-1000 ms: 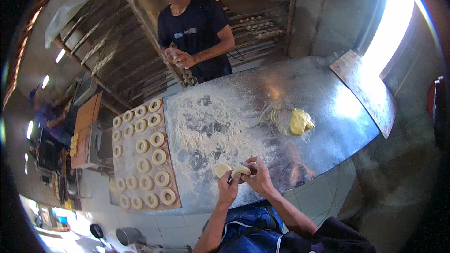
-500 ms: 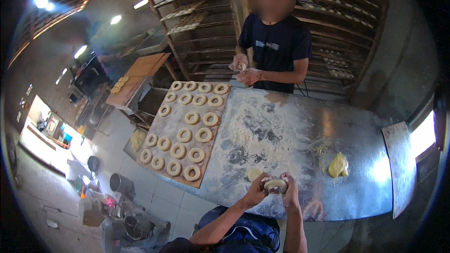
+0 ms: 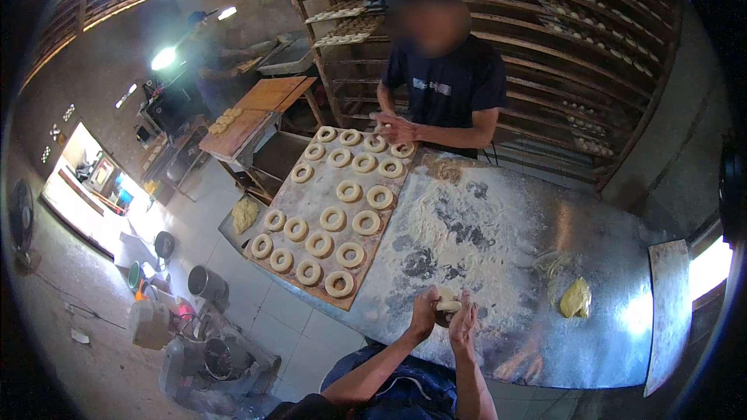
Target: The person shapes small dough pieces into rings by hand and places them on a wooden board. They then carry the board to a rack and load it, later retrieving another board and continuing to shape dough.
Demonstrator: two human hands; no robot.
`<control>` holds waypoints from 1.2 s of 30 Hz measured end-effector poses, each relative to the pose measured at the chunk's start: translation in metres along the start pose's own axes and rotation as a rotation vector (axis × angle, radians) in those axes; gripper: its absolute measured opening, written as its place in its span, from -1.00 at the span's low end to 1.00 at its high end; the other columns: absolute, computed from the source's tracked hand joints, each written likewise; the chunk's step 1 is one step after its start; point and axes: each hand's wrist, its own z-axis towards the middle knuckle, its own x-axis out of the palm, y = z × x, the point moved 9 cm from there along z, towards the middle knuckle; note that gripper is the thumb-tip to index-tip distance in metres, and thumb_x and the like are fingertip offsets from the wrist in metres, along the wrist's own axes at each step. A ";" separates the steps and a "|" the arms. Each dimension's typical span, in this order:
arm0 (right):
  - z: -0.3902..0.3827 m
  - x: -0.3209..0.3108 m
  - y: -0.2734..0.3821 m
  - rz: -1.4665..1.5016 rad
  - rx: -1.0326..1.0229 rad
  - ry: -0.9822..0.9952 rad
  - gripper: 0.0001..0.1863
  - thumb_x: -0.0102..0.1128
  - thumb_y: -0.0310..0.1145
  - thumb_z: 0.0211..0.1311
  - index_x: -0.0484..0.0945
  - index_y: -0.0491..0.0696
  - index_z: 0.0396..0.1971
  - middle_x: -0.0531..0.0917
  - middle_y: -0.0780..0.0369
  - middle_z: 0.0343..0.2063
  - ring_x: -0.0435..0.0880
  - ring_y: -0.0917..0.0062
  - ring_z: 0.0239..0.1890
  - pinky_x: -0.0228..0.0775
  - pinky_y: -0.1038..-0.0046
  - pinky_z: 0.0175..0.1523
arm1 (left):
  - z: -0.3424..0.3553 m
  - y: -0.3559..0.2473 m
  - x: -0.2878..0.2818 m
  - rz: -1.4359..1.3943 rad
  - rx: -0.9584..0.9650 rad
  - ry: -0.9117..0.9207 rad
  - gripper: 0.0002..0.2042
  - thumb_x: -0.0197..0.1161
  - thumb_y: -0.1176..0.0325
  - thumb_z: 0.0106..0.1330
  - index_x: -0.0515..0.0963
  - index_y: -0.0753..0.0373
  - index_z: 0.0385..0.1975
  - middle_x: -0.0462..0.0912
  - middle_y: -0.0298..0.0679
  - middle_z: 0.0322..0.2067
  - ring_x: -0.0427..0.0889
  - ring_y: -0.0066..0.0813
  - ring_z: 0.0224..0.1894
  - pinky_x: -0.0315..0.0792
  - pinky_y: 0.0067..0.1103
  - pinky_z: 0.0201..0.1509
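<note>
Pale, soft dough, a small lump [image 3: 447, 301], is pressed between the left hand [image 3: 425, 315] and the right hand [image 3: 464, 320], both closed against it from either side in a shared grip, just above the near edge of the flour-dusted metal surface [image 3: 545, 225]. Loose white flour [image 3: 459, 225] is spread across the middle of that surface. A larger yellowish mass of dough [image 3: 576, 298] is seen well apart to the right. A flat brown board [image 3: 299, 194] is laid on the left part of the surface, and rows of ring-shaped dough pieces [image 3: 333, 218] are set out on it. At the far side, another person in a dark shirt [image 3: 447, 89] is seen with both hands together over the board's far end.
</note>
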 end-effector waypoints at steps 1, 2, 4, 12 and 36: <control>-0.003 0.012 -0.006 0.192 0.047 0.095 -0.32 -0.04 0.21 0.53 0.59 -0.25 -0.18 0.64 0.09 -0.32 0.65 0.43 -0.25 0.57 0.37 -0.21 | -0.003 -0.020 -0.005 0.412 0.253 -0.021 -0.56 -0.05 -0.01 0.54 0.44 0.32 -0.34 0.54 0.02 -0.47 0.64 0.05 -0.36 0.45 -0.29 -0.26; 0.000 0.022 0.004 0.077 -0.090 0.160 -0.32 -0.04 0.20 0.53 0.59 -0.25 -0.18 0.65 0.09 -0.33 0.66 0.43 -0.25 0.56 0.36 -0.24 | -0.007 -0.040 -0.002 0.646 0.531 -0.051 -0.56 -0.06 0.00 0.54 0.44 0.31 -0.35 0.53 0.02 -0.47 0.63 0.03 -0.36 0.44 -0.29 -0.27; 0.006 0.035 0.002 -0.195 -0.203 0.228 -0.33 -0.04 0.19 0.53 0.59 -0.25 -0.18 0.67 0.09 -0.34 0.66 0.42 -0.24 0.54 0.34 -0.29 | -0.005 -0.042 -0.011 0.774 0.642 -0.083 -0.59 -0.03 0.04 0.55 0.42 0.29 -0.40 0.50 0.02 -0.48 0.63 0.01 -0.39 0.42 -0.27 -0.31; 0.026 0.098 -0.015 -0.355 -0.219 0.343 -0.33 0.04 0.20 0.49 0.59 -0.24 -0.35 0.65 0.16 -0.44 0.61 0.46 -0.43 0.48 0.34 -0.32 | 0.018 -0.062 -0.045 0.922 1.004 -0.073 -0.67 0.06 0.11 0.54 0.40 0.20 -0.42 0.48 -0.29 -0.52 0.51 -0.37 -0.54 0.37 -0.40 -0.45; 0.021 0.374 0.014 -0.398 -0.660 0.412 -0.47 0.09 -0.09 0.56 0.31 -0.20 0.26 0.54 -0.03 0.01 0.59 0.24 0.05 0.46 0.18 0.17 | 0.174 -0.144 -0.283 -0.300 0.130 0.007 -0.59 -0.02 -0.02 0.55 0.46 0.23 -0.35 0.46 -0.36 -0.55 0.53 -0.49 -0.46 0.41 -0.39 -0.39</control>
